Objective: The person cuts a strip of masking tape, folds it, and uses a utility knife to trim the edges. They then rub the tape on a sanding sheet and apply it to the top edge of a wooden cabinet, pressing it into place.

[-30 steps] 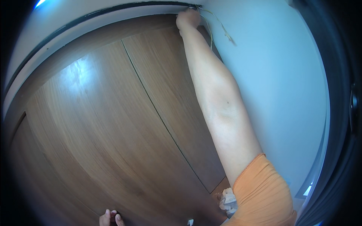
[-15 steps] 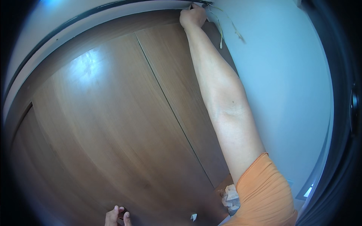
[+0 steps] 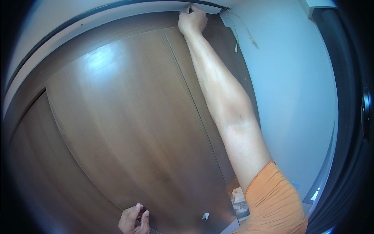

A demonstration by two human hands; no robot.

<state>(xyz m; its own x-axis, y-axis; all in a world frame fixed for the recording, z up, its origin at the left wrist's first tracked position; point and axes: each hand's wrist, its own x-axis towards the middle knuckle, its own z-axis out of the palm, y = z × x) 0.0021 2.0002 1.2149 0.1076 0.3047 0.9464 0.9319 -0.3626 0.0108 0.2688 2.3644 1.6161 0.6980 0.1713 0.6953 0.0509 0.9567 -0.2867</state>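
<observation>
- While the right hand [image 3: 193,21] reaches up to twelve o'clock, its bent fingertips are at the pale band [image 3: 128,10], around a small dark thing [image 3: 190,10]; whether they grip it cannot be told.
- At seven o'clock, the left hand [image 3: 133,220] curls fingers toward thumb before the wooden panel [image 3: 136,117]; its grip is unclear.
- Thin cables [image 3: 236,46] hang at one o'clock.

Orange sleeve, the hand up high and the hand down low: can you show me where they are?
Orange sleeve [image 3: 276,198]: head view, middle of its cloth.
Right hand [image 3: 193,22]: head view, middle of the hand, up high.
Left hand [image 3: 128,221]: head view, middle of the hand, down low.
</observation>
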